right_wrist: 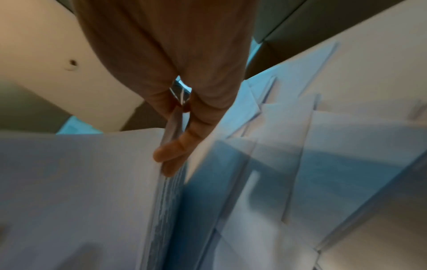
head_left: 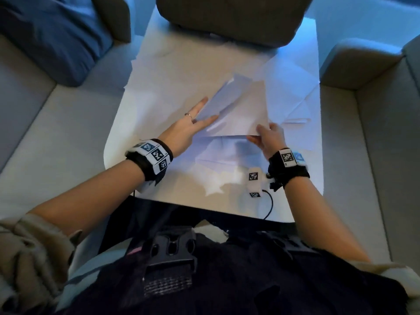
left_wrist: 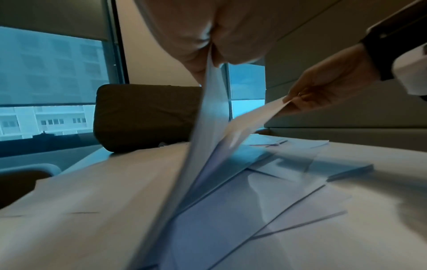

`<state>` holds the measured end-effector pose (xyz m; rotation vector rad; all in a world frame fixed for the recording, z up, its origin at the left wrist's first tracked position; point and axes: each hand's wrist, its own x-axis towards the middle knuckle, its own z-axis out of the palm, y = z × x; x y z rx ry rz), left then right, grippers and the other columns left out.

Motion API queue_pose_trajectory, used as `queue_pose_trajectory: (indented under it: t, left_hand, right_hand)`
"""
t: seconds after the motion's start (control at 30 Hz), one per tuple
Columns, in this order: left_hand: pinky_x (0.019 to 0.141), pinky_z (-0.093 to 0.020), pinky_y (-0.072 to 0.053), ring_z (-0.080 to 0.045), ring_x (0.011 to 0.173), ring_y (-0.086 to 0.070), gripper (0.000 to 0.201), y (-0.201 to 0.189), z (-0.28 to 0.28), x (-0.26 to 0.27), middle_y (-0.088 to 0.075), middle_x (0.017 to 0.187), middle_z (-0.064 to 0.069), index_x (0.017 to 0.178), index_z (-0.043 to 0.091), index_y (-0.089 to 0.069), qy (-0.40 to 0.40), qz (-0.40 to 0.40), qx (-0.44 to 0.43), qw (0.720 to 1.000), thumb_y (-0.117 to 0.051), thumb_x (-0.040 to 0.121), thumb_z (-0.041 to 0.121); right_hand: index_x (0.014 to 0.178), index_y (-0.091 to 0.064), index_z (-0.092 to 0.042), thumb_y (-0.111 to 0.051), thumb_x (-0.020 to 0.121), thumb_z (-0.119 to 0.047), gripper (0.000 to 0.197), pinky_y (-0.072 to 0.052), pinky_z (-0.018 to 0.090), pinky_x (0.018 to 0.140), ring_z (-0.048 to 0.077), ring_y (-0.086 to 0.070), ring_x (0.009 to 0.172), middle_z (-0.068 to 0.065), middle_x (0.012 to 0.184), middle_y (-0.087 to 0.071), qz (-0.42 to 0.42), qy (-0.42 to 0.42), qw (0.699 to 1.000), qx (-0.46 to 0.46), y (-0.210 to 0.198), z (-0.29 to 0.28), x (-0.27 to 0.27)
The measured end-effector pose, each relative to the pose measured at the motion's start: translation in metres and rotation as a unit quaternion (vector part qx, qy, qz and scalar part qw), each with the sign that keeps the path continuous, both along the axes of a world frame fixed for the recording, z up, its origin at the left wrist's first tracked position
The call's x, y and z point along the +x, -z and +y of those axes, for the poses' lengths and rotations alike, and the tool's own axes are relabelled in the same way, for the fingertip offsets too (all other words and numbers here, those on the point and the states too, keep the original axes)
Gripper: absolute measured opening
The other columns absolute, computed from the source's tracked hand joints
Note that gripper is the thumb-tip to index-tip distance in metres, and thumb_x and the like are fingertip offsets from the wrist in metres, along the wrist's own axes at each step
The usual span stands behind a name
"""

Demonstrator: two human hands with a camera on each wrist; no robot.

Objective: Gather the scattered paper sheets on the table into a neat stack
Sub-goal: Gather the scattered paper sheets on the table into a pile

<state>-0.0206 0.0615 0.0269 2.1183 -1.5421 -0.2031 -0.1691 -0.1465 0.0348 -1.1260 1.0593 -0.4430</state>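
White paper sheets lie scattered and overlapping across the white table (head_left: 122,146). A raised bundle of sheets (head_left: 238,105) tilts up over the middle of the table. My left hand (head_left: 209,110) pinches its left edge between thumb and straight fingers; in the left wrist view the paper (left_wrist: 208,113) runs up into my left hand (left_wrist: 210,45). My right hand (head_left: 255,133) pinches the bundle's near right corner, and the sheet edges (right_wrist: 171,191) show under its thumb and fingers (right_wrist: 175,146). More sheets lie flat at the right (head_left: 293,83) and near me (head_left: 218,153).
A brown cushion (head_left: 227,17) lies on the table's far end. A blue cushion (head_left: 52,37) lies on the grey sofa at the left, and a sofa arm (head_left: 354,62) stands at the right. A small tagged cube (head_left: 253,178) with a black cable (head_left: 270,205) sits near the front edge.
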Motion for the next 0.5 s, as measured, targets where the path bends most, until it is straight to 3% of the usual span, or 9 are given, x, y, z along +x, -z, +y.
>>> queue_pose_trajectory:
  t: [0.07,0.13,0.2,0.23,0.27,0.33,0.37,0.43,0.5]
  left_hand:
    - [0.102,-0.039,-0.043,-0.029,0.127,-0.047,0.083,-0.001,-0.006,-0.006,-0.021,0.156,-0.005,0.143,0.016,-0.039,-0.010,-0.002,-0.028,1.000,-0.037,0.070,-0.025]
    - [0.113,-0.034,-0.031,-0.021,0.138,-0.035,0.059,-0.005,-0.015,-0.018,-0.025,0.155,-0.008,0.145,0.007,-0.031,-0.022,0.021,-0.019,0.999,-0.047,0.089,0.001]
    - [0.114,-0.020,-0.018,-0.016,0.139,-0.030,0.068,-0.008,-0.024,-0.028,-0.027,0.153,-0.010,0.145,0.004,-0.029,-0.013,0.048,-0.014,0.999,-0.061,0.090,0.027]
    - [0.109,-0.016,-0.019,-0.018,0.136,-0.035,0.073,-0.011,-0.028,-0.030,-0.033,0.151,-0.011,0.144,0.005,-0.033,-0.010,0.053,-0.019,0.998,-0.068,0.085,0.029]
    - [0.104,-0.019,-0.029,-0.022,0.129,-0.045,0.069,-0.013,-0.032,-0.031,-0.043,0.144,-0.012,0.141,0.007,-0.041,-0.012,0.044,-0.033,0.998,-0.072,0.082,0.026]
    - [0.078,-0.032,-0.050,-0.033,0.097,-0.063,0.039,-0.019,-0.041,-0.030,-0.065,0.112,-0.016,0.119,0.006,-0.061,-0.036,0.015,-0.070,0.997,-0.066,0.081,0.013]
    - [0.067,-0.035,-0.050,-0.037,0.081,-0.064,0.025,-0.023,-0.044,-0.028,-0.067,0.094,-0.019,0.105,0.003,-0.065,-0.049,0.004,-0.084,0.995,-0.062,0.081,0.009]
    - [0.059,-0.037,-0.050,-0.037,0.068,-0.062,0.020,-0.030,-0.048,-0.023,-0.065,0.078,-0.019,0.097,0.003,-0.068,-0.054,-0.009,-0.070,0.996,-0.055,0.082,0.007]
    - [0.058,-0.038,-0.050,-0.037,0.068,-0.062,0.024,-0.034,-0.048,-0.019,-0.067,0.078,-0.016,0.098,0.007,-0.069,-0.034,-0.031,-0.076,0.996,-0.051,0.083,0.007]
  right_hand:
    - [0.116,-0.041,-0.002,-0.047,0.088,0.008,0.031,-0.057,0.025,0.056,0.018,-0.061,0.076,0.011,0.100,-0.051,-0.026,0.000,1.000,-0.005,-0.017,0.006,-0.008]
    - [0.136,-0.030,-0.012,-0.045,0.087,0.009,0.056,-0.058,0.029,0.062,0.015,-0.055,0.072,0.007,0.086,-0.049,-0.043,-0.037,0.998,-0.020,-0.035,0.012,-0.011]
    - [0.145,-0.020,-0.025,-0.043,0.087,0.009,0.071,-0.058,0.037,0.075,0.012,-0.048,0.059,0.002,0.068,-0.045,-0.044,-0.100,0.993,-0.048,-0.052,0.019,-0.011]
    - [0.147,-0.018,-0.027,-0.044,0.087,0.008,0.074,-0.056,0.041,0.082,0.010,-0.048,0.055,0.000,0.061,-0.047,-0.044,-0.129,0.989,-0.065,-0.060,0.022,-0.010]
    - [0.149,-0.015,-0.026,-0.047,0.089,0.007,0.076,-0.052,0.043,0.085,0.010,-0.053,0.054,-0.004,0.058,-0.054,-0.048,-0.156,0.983,-0.081,-0.068,0.025,-0.009]
    - [0.151,-0.002,-0.025,-0.056,0.090,0.001,0.085,-0.052,0.041,0.085,0.016,-0.068,0.073,-0.006,0.076,-0.070,-0.082,-0.221,0.967,-0.101,-0.080,0.026,-0.008]
    - [0.151,0.005,-0.023,-0.063,0.088,-0.004,0.095,-0.053,0.038,0.085,0.019,-0.069,0.089,-0.002,0.095,-0.072,-0.092,-0.251,0.956,-0.120,-0.084,0.024,-0.008]
    - [0.150,0.011,-0.018,-0.079,0.072,-0.016,0.119,-0.052,0.033,0.090,0.020,-0.061,0.109,0.006,0.124,-0.061,-0.071,-0.284,0.933,-0.211,-0.088,0.014,-0.009]
    - [0.150,0.009,-0.013,-0.089,0.058,-0.024,0.135,-0.043,0.032,0.100,0.020,-0.047,0.123,0.009,0.139,-0.042,0.015,-0.283,0.883,-0.373,-0.086,-0.004,-0.009]
